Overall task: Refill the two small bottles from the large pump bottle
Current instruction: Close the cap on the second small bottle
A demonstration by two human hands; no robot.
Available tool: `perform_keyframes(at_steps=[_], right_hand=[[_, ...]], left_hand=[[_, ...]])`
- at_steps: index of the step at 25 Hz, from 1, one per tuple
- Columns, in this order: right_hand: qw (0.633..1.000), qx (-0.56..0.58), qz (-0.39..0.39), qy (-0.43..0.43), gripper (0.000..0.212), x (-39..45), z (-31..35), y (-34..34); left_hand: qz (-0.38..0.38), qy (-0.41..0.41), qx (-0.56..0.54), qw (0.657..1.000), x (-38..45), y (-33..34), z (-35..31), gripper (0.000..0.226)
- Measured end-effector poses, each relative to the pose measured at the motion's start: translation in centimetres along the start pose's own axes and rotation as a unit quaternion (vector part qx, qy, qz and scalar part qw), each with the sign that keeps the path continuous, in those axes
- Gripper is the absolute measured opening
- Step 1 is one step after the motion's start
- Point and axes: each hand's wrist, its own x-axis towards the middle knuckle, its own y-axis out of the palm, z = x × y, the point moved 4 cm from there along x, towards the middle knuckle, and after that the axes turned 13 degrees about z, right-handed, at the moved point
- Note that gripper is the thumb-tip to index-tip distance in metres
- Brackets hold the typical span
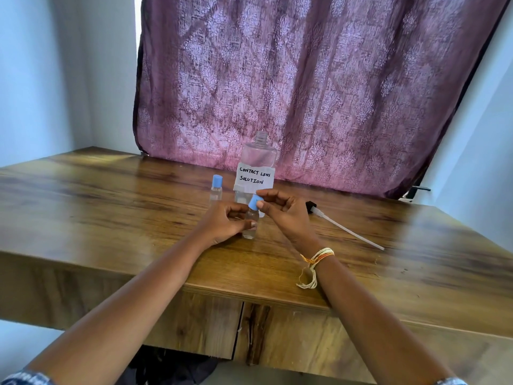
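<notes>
Two bare forearms reach in from the bottom corners and converge toward 12 o'clock over the surface (111, 195). The left hand (222, 222), knuckles up and fingers curled inward, wraps the clear body of a small bottle (251, 222), its thumb pressed across the front. The right hand (280, 211), at 3 o'clock from the left, pinches the bottle's blue cap (254, 203) between thumb and forefinger, the remaining fingers loosely curled above the palm. A bundle of yellow and orange threads (316, 258) circles the right wrist, loose ends hanging toward 6 o'clock.
</notes>
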Motion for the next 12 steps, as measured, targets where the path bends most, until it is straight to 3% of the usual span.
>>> perform_keyframes(at_steps=[12], right_hand=[[0.992,-0.125,-0.021,0.017,0.027,0.36,0.24,0.83]], left_hand=[[0.007,0.012,0.012,1.0,-0.1,-0.06,-0.46,0.03]])
